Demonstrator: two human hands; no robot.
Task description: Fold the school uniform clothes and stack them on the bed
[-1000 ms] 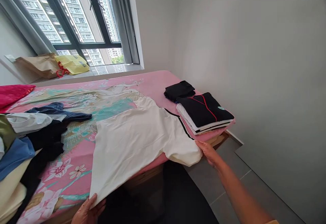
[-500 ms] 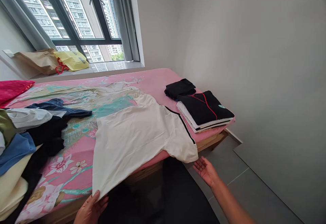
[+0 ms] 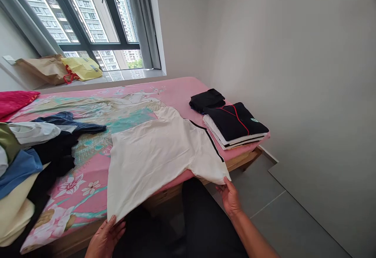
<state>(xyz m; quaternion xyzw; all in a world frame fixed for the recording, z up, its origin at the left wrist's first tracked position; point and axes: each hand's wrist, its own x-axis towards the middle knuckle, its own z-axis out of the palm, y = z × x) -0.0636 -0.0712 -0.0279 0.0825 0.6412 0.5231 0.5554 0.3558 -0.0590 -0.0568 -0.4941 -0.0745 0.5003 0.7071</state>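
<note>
A white T-shirt [image 3: 155, 156] with black trim lies spread flat on the pink flowered bed sheet [image 3: 88, 189], its near edge hanging over the bed's side. My left hand [image 3: 105, 238] pinches the shirt's bottom hem corner at the lower left. My right hand [image 3: 229, 197] grips the tip of the right sleeve just past the bed's edge. Both hands are closed on the cloth.
A folded stack of black and white clothes [image 3: 235, 127] sits at the bed's right corner, a black folded item [image 3: 207, 99] behind it. A loose heap of clothes [image 3: 26, 164] fills the left. Paper bags [image 3: 58, 68] rest on the window sill. Grey floor and wall lie to the right.
My right hand let go of the sleeve, dropped away open, then came back and took hold of the sleeve tip. The left hand kept its hold on the hem.
</note>
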